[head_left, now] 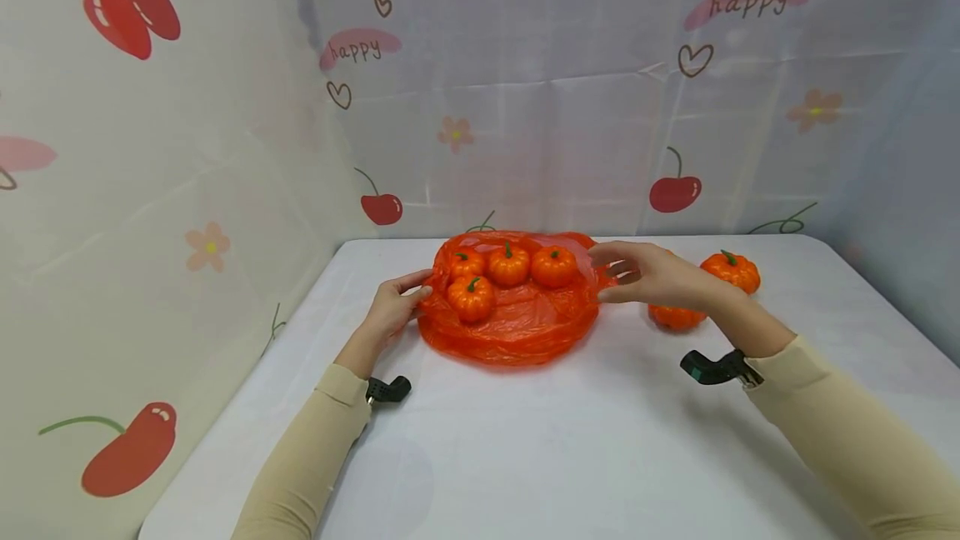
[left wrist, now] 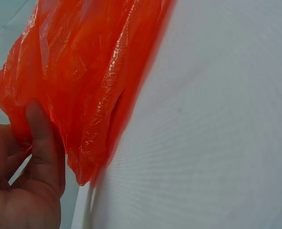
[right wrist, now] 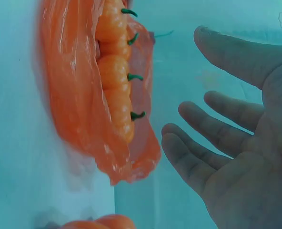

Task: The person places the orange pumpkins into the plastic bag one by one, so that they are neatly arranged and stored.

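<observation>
A thin red plastic bag [head_left: 517, 336] lies spread on the table with its mouth facing up. Several small orange pumpkins [head_left: 471, 298] with green stems sit inside it, grouped toward the back and left. At the bag's left edge my left hand [head_left: 392, 307] pinches the plastic; the left wrist view shows the thumb of that hand [left wrist: 38, 176] against the crumpled film. Beside the right rim is my right hand [head_left: 656, 273], fingers spread and holding nothing. In the right wrist view, a gap shows between this hand [right wrist: 246, 138] and the bag [right wrist: 69, 95].
On the right, one pumpkin [head_left: 733, 271] stands behind my right forearm, and another pumpkin [head_left: 677, 318] lies partly hidden under the hand. A white cloth covers the table [head_left: 525, 457]. Printed curtains [head_left: 540, 123] hang behind it and along the sides.
</observation>
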Motion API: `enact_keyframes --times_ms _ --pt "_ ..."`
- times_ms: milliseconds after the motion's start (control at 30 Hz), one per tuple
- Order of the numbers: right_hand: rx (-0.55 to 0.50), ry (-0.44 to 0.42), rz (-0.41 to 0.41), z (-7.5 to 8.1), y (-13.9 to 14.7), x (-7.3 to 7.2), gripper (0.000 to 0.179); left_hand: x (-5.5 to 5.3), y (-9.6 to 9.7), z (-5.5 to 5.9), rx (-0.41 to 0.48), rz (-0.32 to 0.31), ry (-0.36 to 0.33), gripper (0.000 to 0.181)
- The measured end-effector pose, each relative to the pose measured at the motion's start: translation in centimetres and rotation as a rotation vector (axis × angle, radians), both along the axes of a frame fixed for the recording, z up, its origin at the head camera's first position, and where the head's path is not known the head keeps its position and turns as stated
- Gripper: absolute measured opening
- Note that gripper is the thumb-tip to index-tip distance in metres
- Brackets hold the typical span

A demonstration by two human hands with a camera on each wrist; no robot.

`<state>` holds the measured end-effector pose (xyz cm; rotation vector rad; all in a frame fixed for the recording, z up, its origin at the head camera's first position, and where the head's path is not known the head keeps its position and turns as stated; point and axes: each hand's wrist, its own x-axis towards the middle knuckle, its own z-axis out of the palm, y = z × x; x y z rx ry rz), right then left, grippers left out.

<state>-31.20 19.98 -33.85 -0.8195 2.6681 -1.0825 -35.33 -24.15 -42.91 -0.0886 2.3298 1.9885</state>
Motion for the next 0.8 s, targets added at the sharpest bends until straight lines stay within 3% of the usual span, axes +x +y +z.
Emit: enact_keyframes --times_ms 400,800 --pt "0.015 0.049 -0.087 -0.2 3.8 0.2 0.072 -0.1 0.0 0.0 0.006 0.004 0.002 0.041" --pt "-0.012 -0.002 -0.172 -1.8 7.5 -0.7 0.078 -0.1 -0.1 0.0 0.009 -0.003 0.003 0.041"
